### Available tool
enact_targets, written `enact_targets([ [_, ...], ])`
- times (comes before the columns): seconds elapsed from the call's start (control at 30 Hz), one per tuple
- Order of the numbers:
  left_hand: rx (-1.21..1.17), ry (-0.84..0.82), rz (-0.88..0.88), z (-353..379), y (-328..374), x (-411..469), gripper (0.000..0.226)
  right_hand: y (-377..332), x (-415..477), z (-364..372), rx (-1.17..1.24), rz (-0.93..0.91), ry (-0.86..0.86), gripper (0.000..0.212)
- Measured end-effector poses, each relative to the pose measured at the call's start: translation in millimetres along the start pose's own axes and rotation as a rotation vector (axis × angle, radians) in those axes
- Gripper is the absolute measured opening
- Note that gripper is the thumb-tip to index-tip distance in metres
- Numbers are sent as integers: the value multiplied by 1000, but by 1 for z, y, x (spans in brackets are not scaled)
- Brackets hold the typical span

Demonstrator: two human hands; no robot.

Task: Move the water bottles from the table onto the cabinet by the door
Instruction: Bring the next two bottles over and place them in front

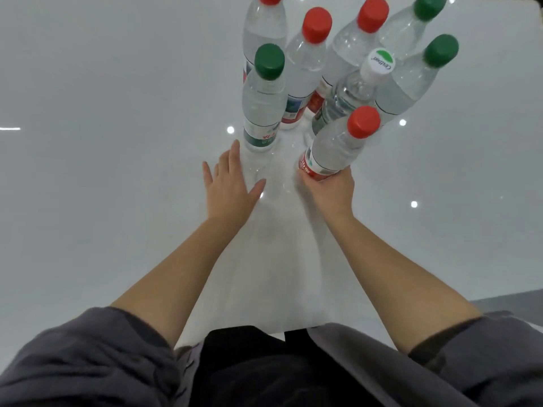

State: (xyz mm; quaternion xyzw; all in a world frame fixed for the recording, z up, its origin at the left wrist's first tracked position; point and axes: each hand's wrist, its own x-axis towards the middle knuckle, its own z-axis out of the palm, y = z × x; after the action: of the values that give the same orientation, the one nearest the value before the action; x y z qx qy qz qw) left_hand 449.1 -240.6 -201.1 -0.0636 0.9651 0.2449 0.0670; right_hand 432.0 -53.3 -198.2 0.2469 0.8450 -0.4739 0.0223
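Several clear water bottles stand in a cluster on a glossy white table (117, 171). My right hand (332, 190) grips the base of the nearest red-capped bottle (338, 145). My left hand (227, 186) is open, fingers spread, just below the foot of a green-capped bottle (263, 104), apart from it. Behind stand red-capped bottles (305, 63), a white-capped bottle (349, 89) and two green-capped bottles (411, 80) at the right.
The table's near edge (293, 330) runs just in front of my body. A strip of grey floor (505, 305) shows at the right. No cabinet or door is in view.
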Motion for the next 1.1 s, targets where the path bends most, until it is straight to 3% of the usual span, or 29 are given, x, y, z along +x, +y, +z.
enact_targets([
  [0.17,-557,41,-99,-10,25,41,85,5,-18,-6,24,42,11,52],
  [0.27,-672,91,-112,-13,36,57,72,8,-34,-10,32,81,23,40],
  [0.4,-642,75,-111,-17,35,58,64,14,-43,-11,42,79,-5,35],
  [0.63,-555,-86,38,-17,15,19,59,21,-40,-8,87,74,-6,54],
  [1.1,-368,-439,222,22,41,-55,57,85,-120,-60,63,187,24,37],
])
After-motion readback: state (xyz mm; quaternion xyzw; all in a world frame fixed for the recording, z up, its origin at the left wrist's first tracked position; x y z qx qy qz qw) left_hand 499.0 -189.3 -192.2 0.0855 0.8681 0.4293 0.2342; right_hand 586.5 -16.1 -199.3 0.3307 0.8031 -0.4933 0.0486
